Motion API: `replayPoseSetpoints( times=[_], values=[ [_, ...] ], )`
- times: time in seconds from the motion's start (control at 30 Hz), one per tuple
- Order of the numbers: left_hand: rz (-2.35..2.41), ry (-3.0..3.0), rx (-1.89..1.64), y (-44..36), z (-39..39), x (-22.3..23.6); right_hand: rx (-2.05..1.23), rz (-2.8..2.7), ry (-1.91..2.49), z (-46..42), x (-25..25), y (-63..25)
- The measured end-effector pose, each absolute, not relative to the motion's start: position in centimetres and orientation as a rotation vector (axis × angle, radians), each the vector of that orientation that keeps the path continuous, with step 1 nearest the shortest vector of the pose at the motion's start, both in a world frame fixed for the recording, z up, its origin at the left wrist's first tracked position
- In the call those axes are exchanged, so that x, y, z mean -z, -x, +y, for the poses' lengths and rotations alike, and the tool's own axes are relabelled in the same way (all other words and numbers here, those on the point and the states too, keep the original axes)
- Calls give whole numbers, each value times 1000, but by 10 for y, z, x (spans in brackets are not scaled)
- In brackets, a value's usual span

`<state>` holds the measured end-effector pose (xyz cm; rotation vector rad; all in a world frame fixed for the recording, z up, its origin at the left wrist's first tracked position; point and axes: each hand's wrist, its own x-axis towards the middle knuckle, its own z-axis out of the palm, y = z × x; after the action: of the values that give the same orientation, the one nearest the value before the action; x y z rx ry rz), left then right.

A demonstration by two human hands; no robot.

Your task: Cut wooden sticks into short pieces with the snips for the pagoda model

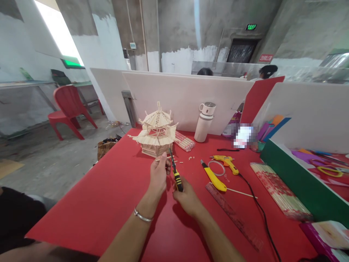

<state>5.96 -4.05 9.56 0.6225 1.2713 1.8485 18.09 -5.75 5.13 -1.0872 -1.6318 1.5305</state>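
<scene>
My left hand [158,174] is closed, its thumb and fingers pinching a short thin wooden stick [170,157]. Beside it, my right hand [187,196] grips pliers [177,179] with yellow-and-black handles, their dark jaws pointing up and away by the stick's right end. Whether the jaws touch the stick I cannot tell. Just beyond both hands stands a two-tiered pagoda model [157,134] built of pale wooden sticks. Several small cut stick pieces [181,162] lie on the red tabletop [109,200] to the right of the model.
On the right lie a yellow utility knife [215,179], a yellow glue gun [226,162] with a black cable, a clear ruler [231,214] and a packet of sticks [280,191]. A white bottle [204,123] stands at the back, before white partition boards [177,91].
</scene>
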Motion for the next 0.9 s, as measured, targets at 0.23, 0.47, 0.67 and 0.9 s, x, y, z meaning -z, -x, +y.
replayPoseSetpoints(
  times=[0.23, 0.47, 0.67, 0.9],
  values=[
    [1247, -644, -1819, -56, -41, -98, -1775, -1545, 1069, -60, -56, -181],
    [1236, -634, -1818, -54, -39, -97, -1809, -1524, 1049, -58, -54, -183],
    [1247, -658, -1806, -57, -43, -101, -1881, -1514, 1044, -55, -51, -186],
    [1252, -670, -1823, -60, -43, -99, -1876, -1513, 1030, -56, -55, -186]
  ],
)
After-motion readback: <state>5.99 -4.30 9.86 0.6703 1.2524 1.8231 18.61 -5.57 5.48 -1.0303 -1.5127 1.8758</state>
